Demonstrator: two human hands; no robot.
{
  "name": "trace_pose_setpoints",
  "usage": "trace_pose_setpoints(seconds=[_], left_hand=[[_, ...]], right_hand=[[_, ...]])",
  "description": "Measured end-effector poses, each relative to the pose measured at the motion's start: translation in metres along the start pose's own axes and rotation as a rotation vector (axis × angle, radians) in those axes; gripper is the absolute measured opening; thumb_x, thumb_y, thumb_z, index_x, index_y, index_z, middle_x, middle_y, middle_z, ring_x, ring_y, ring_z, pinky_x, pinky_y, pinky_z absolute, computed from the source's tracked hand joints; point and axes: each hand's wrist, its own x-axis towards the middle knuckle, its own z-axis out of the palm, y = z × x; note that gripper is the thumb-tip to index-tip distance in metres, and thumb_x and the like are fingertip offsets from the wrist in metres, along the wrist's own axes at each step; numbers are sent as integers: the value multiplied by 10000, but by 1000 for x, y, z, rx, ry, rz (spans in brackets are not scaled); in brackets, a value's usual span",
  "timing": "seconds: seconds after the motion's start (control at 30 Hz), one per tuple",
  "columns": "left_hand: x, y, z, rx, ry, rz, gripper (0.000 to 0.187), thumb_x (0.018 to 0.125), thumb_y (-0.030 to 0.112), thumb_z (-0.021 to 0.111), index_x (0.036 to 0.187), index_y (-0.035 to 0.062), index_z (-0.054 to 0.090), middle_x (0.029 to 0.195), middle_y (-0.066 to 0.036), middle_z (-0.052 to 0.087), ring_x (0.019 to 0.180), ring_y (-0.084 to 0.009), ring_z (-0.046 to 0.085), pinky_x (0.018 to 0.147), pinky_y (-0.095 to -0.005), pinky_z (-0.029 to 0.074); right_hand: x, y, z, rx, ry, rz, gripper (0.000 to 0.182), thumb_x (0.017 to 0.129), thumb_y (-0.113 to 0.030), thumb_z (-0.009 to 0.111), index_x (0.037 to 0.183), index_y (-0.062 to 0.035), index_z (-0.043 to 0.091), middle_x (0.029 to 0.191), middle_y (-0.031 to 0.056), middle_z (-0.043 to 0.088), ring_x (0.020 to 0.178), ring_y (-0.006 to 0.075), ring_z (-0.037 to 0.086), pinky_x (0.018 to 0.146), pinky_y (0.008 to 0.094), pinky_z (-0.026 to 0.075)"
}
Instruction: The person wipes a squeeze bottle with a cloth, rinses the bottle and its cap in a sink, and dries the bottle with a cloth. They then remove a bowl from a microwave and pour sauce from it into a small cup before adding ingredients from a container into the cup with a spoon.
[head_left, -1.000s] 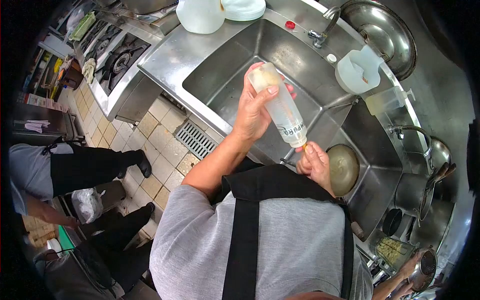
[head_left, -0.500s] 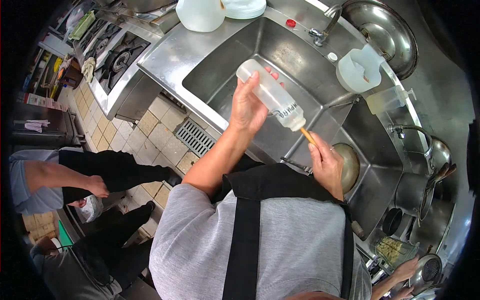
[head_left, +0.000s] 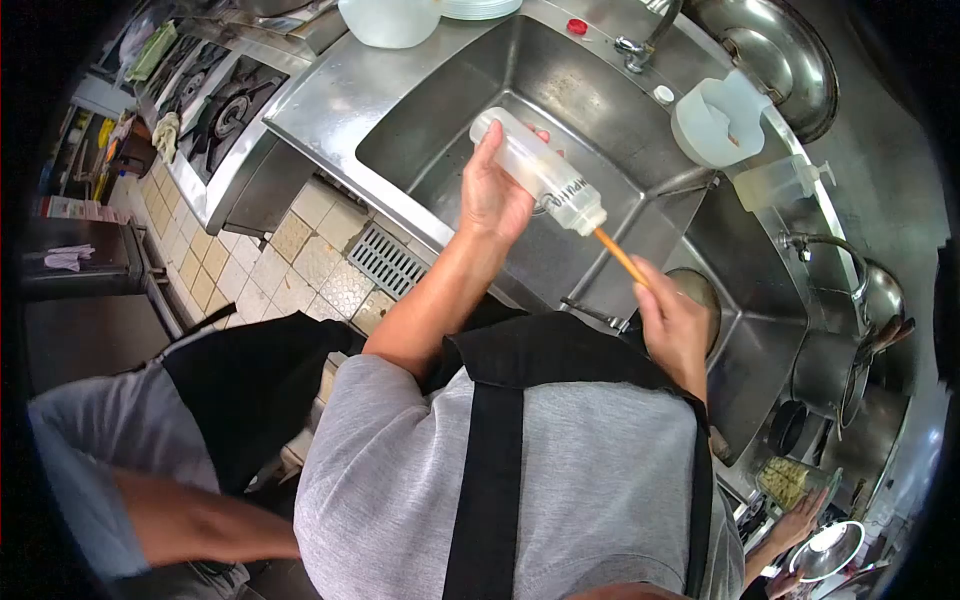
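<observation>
My left hand (head_left: pixel 492 195) is wrapped round a translucent plastic squeeze bottle (head_left: pixel 545 172) with dark lettering on its side. The bottle is tilted above the steel sink (head_left: pixel 570 75), its mouth pointing down to the right. In my right hand (head_left: pixel 675 325) is a slim wooden stick (head_left: pixel 622 257), pinched near its lower end. The stick's other end reaches into the bottle's mouth; how it ends inside I cannot make out. Below my right hand, a round metal lid or pan (head_left: pixel 697 290) lies in the second basin, partly hidden.
A white cut-open jug (head_left: pixel 715 125) and a pump bottle (head_left: pixel 775 185) stand along the sink's back edge, near two taps. A large metal wok or lid (head_left: pixel 770 60) leans behind. A co-worker's arm (head_left: pixel 200 515) is close on my left; another person's hands (head_left: pixel 800 520) are at lower right.
My right hand has moved down and right, drawing more of the stick out of the bottle. The co-worker on the left has come closer behind me.
</observation>
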Motion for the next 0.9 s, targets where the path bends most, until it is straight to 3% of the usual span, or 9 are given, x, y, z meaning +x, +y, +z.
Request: trace_pose_setpoints(seconds=[0.2, 0.5, 0.6, 0.9], left_hand=[[1, 10, -5, -6, 54, 50, 453, 909, 355, 583, 1156, -3, 457, 1047, -140, 543, 1042, -288, 550, 1008, -556, 401], [3, 15, -10, -4, 65, 86, 470, 907, 361, 583, 1163, -8, 447, 1055, -146, 546, 1045, -288, 553, 1005, -559, 408], [1, 5, -4, 10, 52, 60, 480, 909, 366, 580, 1172, -13, 444, 1058, -145, 544, 1040, -283, 555, 1008, -563, 407], [-5, 0, 2, 76, 22, 47, 481, 915, 372, 569, 1195, 4, 435, 1072, -126, 532, 1052, -274, 543, 1018, -568, 394]], right_hand=[[6, -9, -9, -137, -98, 34, 343, 870, -76, 602, 1206, -141, 627, 717, 103, 570, 613, 255, 573, 577, 372, 466], [-17, 7, -33, 85, -55, 128, 340, 838, 2, 605, 1166, -76, 649, 738, 123, 589, 588, 191, 507, 576, 303, 430], [-17, 17, -11, 95, 13, 7, 343, 852, -14, 605, 1183, -94, 645, 712, 118, 552, 582, 195, 496, 564, 307, 428], [-5, 3, 6, -132, -26, -21, 376, 876, -72, 610, 1235, -181, 619, 707, 102, 513, 548, 221, 521, 527, 358, 451]])
